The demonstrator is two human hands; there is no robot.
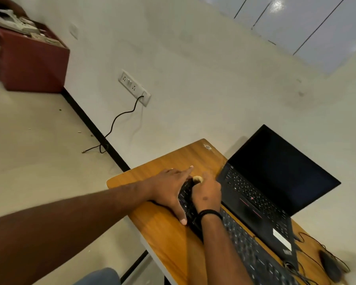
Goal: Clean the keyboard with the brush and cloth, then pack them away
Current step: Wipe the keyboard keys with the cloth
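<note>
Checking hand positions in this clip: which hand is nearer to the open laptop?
Right. The right hand works over the keyboard end, beside the laptop; the left hand rests on the keyboard's far side, away from it.

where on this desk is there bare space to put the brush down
Bare wood lies on the desk between its near-left edge and the keyboard, and beyond the left hand toward the far corner. Crowded: the laptop behind the keyboard, and the mouse with cables at the right end.
</note>
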